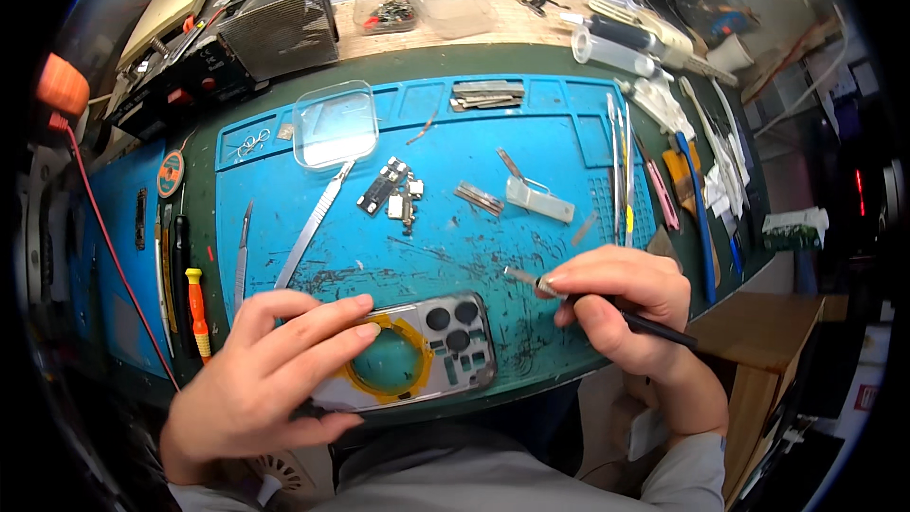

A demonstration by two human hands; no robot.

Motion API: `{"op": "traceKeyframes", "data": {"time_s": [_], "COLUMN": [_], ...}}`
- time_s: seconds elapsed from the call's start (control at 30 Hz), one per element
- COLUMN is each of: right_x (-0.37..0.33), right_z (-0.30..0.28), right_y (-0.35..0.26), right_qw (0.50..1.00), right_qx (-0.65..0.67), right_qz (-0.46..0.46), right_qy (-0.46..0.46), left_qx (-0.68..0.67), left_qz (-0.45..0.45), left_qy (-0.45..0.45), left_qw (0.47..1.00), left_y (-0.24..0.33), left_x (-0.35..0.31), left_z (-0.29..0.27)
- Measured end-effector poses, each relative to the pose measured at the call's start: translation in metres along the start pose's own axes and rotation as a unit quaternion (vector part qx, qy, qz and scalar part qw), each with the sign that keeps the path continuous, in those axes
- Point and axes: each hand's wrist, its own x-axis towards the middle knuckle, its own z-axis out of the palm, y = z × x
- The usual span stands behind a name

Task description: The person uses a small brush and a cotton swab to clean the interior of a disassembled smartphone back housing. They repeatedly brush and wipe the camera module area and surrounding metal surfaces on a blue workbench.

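Bright overhead light, glare on the clear lid (335,123), sharp centre, fisheye bending, dark vignetted rim

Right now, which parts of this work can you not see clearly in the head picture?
- Lower left part of the phone frame: covered by the left hand.
- Middle of the thin tool: wrapped inside the right hand.
- Small loose parts on the blue mat: too small to identify.
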Motion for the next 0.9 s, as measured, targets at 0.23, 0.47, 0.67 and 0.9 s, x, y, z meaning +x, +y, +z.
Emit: {"op": "traceKeyframes", "data": {"time_s": [0.23,0.47,0.67,0.9], "right_x": [-0.019,-0.031,-0.035,-0.039], "right_z": [0.023,0.028,0.032,0.031], "right_y": [-0.006,0.003,0.005,0.004], "right_qw": [0.975,0.965,0.958,0.954], "right_qx": [-0.148,-0.181,-0.206,-0.216], "right_qz": [-0.143,-0.146,-0.159,-0.159], "right_qy": [0.079,0.123,0.123,0.132], "left_qx": [0.101,0.126,0.229,0.267], "left_qz": [-0.112,-0.053,0.105,0.148], "left_qy": [0.107,0.096,0.078,0.119], "left_qw": [0.983,0.986,0.965,0.945], "left_y": [0.060,0.056,0.035,0.044], "left_x": [-0.010,-0.021,-0.030,-0.006], "left_z": [0.060,0.078,0.075,0.083]}}
